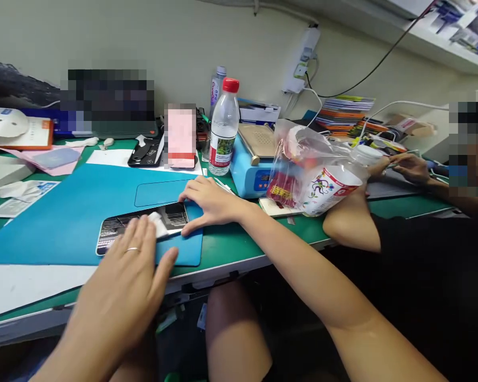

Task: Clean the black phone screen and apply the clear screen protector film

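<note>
A dark phone (176,214) lies flat on a blue mat (63,212), its glass reflecting light. My left hand (123,281), a ring on one finger, lies flat with its fingers stretched out. Its fingertips press a small white wipe (158,223) onto the middle of the phone. My right hand (213,204) clasps the phone's right end, index finger on the far edge and thumb on the near edge.
A red-capped water bottle (223,132) and a blue heating plate (252,171) stand behind my right hand. To the right are a clear plastic bag (302,154) and a printed paper cup (329,188). Another person's arm (350,225) rests on the green table (231,257) there.
</note>
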The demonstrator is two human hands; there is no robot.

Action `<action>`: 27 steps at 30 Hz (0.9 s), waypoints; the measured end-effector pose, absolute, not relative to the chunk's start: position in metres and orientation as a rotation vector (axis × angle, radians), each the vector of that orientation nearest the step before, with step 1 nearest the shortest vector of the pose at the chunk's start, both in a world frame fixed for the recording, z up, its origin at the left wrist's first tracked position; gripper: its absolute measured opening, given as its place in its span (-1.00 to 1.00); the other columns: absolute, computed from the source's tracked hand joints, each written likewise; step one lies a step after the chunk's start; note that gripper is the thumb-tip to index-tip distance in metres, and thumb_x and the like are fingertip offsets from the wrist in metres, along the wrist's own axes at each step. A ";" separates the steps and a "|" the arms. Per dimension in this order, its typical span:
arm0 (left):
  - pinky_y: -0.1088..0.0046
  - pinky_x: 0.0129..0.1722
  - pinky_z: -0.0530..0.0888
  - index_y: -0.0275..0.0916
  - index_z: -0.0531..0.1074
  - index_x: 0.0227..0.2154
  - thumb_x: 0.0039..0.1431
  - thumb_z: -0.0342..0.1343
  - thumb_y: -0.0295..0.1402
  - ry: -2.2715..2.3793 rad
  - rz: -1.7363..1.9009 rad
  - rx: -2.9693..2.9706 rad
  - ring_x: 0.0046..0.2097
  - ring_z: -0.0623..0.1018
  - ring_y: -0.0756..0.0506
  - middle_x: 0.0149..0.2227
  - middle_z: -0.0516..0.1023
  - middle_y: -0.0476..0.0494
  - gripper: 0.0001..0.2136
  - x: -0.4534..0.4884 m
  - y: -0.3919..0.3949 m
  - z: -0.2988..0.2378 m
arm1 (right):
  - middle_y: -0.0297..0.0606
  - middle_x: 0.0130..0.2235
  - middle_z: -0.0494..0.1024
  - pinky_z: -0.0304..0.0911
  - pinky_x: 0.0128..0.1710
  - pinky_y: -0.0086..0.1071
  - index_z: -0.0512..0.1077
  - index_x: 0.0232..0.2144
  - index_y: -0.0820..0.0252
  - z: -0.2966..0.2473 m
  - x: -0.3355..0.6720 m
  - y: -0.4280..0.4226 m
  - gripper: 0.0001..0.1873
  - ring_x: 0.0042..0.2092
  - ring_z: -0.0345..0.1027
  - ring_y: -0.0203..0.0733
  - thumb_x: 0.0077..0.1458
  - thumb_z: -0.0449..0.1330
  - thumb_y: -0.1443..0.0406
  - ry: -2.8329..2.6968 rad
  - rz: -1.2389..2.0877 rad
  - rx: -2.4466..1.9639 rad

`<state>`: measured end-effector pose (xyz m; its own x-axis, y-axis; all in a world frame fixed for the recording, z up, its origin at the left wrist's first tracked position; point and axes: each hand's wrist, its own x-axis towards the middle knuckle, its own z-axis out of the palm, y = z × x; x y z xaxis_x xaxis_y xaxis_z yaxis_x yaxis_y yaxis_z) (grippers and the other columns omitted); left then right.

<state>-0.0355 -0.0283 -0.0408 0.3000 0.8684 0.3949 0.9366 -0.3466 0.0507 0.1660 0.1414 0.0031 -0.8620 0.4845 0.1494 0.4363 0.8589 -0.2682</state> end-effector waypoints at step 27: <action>-0.07 0.44 0.24 -0.55 0.07 0.45 0.52 -0.36 0.06 -2.052 -0.262 -2.196 0.52 0.07 -0.34 0.50 0.04 -0.50 -0.24 -0.058 -0.057 -0.023 | -0.02 -0.04 0.49 0.23 0.04 -0.02 0.50 0.03 0.25 0.002 0.169 0.157 -0.15 0.02 0.25 0.15 -0.05 0.36 -0.28 -2.761 0.534 -0.624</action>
<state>-0.0577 -0.0572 -0.0225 0.0633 0.9756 0.2102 0.9971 -0.0706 0.0275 0.1686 0.1571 0.0023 -0.8738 0.4560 0.1689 0.3602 0.8403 -0.4052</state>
